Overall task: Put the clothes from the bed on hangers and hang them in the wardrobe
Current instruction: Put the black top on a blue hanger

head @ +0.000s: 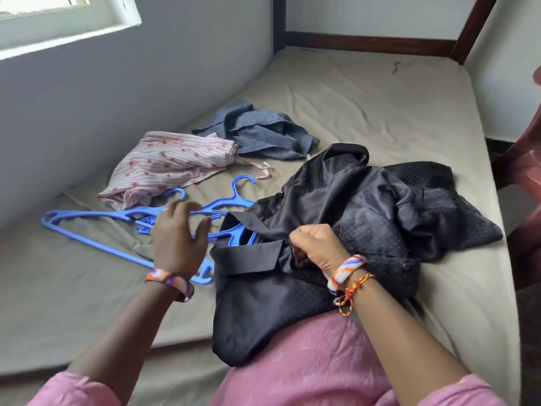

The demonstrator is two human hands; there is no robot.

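A black dotted shirt (366, 206) lies crumpled on the bed (366, 98), its lower part hanging over the near edge. My right hand (317, 247) is closed on the shirt's fabric just beside the collar. Several blue plastic hangers (96, 243) lie in a pile to the shirt's left; one of them (241, 234) pokes into the shirt's neck opening. My left hand (178, 235) hovers over the hangers with fingers spread, holding nothing. Further back lie a pink striped floral garment (164, 165) and a blue-grey striped shirt (263, 133).
The bed has a beige sheet and stands against a grey wall (117, 98) on the left, with a window (58, 19) above. A dark wooden bed frame (371, 43) runs along the far end. Reddish fabric (527, 171) hangs at the right edge.
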